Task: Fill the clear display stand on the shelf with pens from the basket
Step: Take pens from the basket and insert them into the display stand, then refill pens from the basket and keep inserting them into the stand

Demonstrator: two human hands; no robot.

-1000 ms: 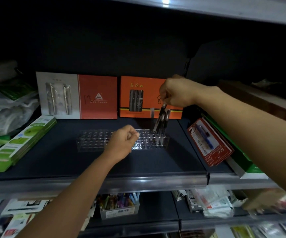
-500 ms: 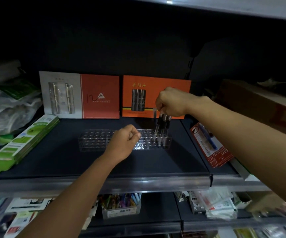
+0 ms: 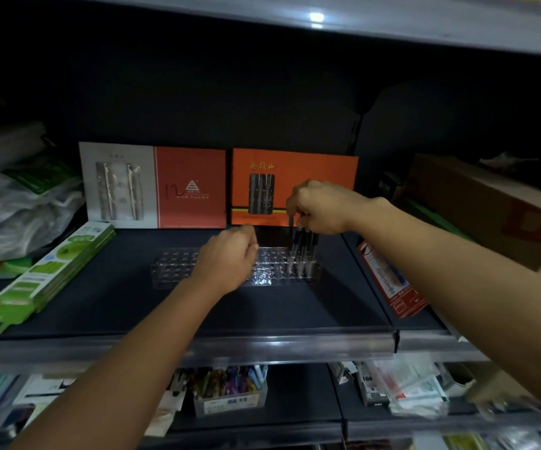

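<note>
**Pen insertion at the right end of the clear display stand**

Nearest the camera, the shelf lip (image 3: 262, 347) ran in front of the clear display stand (image 3: 178, 267), a low rectangular block of transparent plastic drilled with a grid of round sockets. Its long axis lay left to right on the dark, matte shelf surface.

The left hand (image 3: 227, 259) rested on the middle of the stand, fingers curled in; whether it gripped anything could not be told. In judgement it steadied the stand.

At the stand's right end, a small cluster of dark pens (image 3: 301, 251) stood near upright in the sockets, long axes vertical. The right hand (image 3: 322, 206) was directly above them, fingertips closed in a pinch on the pen tops. It was the nearer hand to that end, and any release or lift would call for travel along the vertical axis.

Most sockets left of the pens looked vacant, so the task appeared at an early stage.

Behind the stand, two flat orange gift boxes (image 3: 295, 186) stood upright. No basket was visible.
</note>
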